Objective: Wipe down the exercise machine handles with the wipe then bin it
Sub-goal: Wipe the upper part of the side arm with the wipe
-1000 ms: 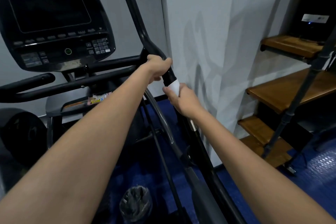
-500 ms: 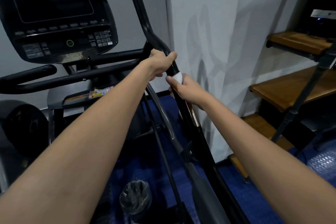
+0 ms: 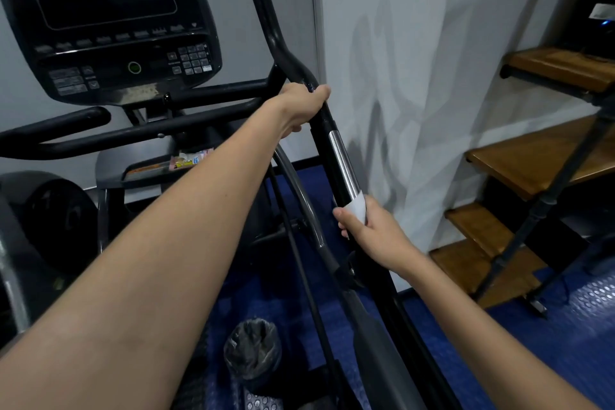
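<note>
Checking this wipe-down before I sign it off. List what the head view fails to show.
- Wipe: mostly wrapped inside the right hand; only a white edge shows against the handle.
- Handle top: cut off by the upper frame edge.
- Handle under the left hand: covered by its gripping fingers.
- Console button labels: too small and blurred.
- Bin: partly behind the left forearm; contents unclear.
</note>
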Demonstrator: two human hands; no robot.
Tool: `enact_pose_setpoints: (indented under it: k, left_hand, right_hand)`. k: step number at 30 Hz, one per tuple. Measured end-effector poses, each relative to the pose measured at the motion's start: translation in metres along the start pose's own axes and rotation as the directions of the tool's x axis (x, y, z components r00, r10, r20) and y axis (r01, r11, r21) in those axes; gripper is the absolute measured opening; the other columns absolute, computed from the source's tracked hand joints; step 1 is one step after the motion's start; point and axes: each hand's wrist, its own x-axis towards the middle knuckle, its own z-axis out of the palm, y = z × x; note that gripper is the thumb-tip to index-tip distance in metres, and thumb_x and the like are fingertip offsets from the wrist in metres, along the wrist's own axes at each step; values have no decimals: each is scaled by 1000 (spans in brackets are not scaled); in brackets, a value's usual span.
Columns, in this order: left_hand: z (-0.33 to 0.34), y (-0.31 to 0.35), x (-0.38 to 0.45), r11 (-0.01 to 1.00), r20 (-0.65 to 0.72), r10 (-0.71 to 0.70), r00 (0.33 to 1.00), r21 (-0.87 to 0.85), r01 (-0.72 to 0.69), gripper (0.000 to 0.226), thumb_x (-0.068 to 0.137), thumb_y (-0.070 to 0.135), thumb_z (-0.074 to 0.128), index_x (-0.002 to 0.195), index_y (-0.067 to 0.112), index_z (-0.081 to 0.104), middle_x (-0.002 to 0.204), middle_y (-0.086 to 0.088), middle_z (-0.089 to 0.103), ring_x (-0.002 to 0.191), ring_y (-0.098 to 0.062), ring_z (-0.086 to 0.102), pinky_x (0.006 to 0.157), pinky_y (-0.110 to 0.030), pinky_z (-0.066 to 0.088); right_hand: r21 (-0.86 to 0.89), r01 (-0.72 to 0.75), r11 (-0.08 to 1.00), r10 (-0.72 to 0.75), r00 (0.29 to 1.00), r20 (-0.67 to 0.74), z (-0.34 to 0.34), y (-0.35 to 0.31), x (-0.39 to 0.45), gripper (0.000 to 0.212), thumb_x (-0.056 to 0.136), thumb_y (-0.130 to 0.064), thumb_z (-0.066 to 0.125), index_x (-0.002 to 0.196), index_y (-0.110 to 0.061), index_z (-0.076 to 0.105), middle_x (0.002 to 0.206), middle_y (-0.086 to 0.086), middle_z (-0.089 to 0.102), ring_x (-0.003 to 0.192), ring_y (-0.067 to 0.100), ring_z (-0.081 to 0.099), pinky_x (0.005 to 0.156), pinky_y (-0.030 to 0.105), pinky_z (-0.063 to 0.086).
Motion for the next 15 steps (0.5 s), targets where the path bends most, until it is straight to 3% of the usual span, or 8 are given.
enact_pose_setpoints:
  k: [2, 6, 9, 12, 15]
  left_hand:
    - [1, 0, 1, 1000, -10, 6, 1000, 4, -6, 66, 102, 53, 47, 145, 5, 34, 112, -2, 59, 101, -18, 56, 101, -39, 52]
    - [3, 1, 4, 1000, -7, -6, 1000, -9, 5, 63, 101, 52, 48, 140, 4, 43, 108, 1, 68, 105, -15, 64, 94, -37, 51]
    - [0, 0, 4, 999, 26, -7, 1000, 33, 6, 64, 97, 56, 47, 138, 7, 51, 107, 3, 71, 103, -13, 66, 97, -41, 50]
    - [-2, 2, 2, 998, 51, 5, 999, 54, -8, 58, 101, 53, 45, 136, 8, 54, 104, 5, 73, 95, -6, 68, 91, -38, 48]
    - [0, 4, -4, 999, 40, -6, 999, 39, 4, 58, 102, 51, 46, 139, 7, 49, 101, 6, 72, 91, -2, 65, 92, -38, 45]
  right_hand:
    - [-44, 29, 999, -29, 1000, -11, -3, -15, 15, 46, 88, -64, 60, 106, -22, 55, 91, 1, 73, 85, 19, 71, 84, 45, 57]
    - [-71, 144, 987, -149, 987, -63, -9, -73, 73, 48, 94, -52, 60, 94, -5, 62, 81, 16, 71, 75, 28, 69, 73, 43, 57]
    - [-23, 169, 985, -170, 985, -14, -10, -89, 89, 34, 98, -49, 58, 88, -17, 59, 76, 5, 71, 67, 19, 68, 67, 37, 53]
    - [53, 143, 988, -142, 990, -24, -6, -74, 79, 30, 93, -55, 59, 92, -26, 57, 81, 5, 75, 80, 26, 73, 83, 46, 58]
    - [100, 112, 989, -110, 994, -24, -4, -49, 54, 29, 94, -54, 61, 95, -25, 56, 83, 2, 75, 81, 24, 74, 83, 39, 57]
